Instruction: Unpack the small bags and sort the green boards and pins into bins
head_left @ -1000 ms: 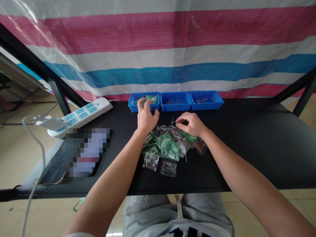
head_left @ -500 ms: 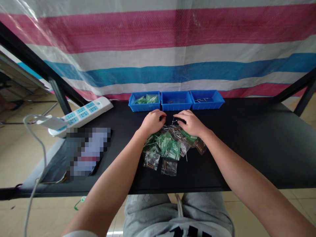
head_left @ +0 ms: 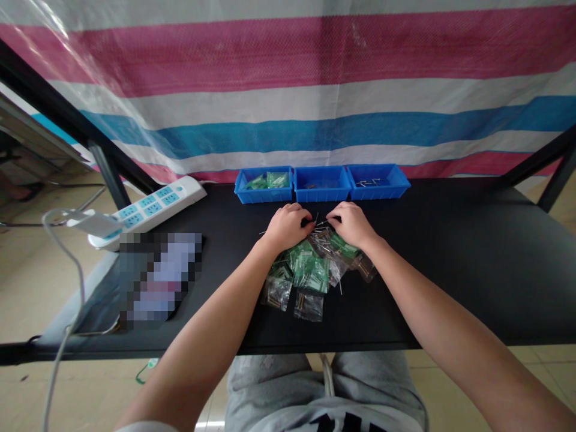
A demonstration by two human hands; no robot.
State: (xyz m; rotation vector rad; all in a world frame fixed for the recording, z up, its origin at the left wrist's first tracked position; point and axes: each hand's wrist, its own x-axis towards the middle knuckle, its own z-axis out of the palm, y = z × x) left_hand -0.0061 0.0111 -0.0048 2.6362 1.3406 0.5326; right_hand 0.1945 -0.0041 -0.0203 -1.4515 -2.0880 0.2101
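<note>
A loose pile of small clear bags, green-looking bags [head_left: 308, 264] and thin silver metal pins [head_left: 321, 225] lies on the black table. My left hand [head_left: 290, 227] is at the pile's back left edge, fingers curled together; what they hold is hidden. One pin end pokes out past its left side. Close by on the right, my right hand [head_left: 351, 223] pinches at a thin pin between thumb and forefinger. Two clear bags with brownish pins, a left one [head_left: 276, 293] and a right one [head_left: 308, 305], lie at the front of the pile.
Behind my hands stand three blue bins: the left bin [head_left: 263, 195] with green-looking bags, the middle bin [head_left: 321, 195] with a small dark item, the right bin [head_left: 380, 192] with silver pins. To the left are a power strip [head_left: 150, 210] and a blurred-out flat item [head_left: 159, 279].
My left hand has shifted right and slightly toward me, over the pins, with its fingers closing up. My right hand has moved slightly right, its fingers drawn together in a pinch.
</note>
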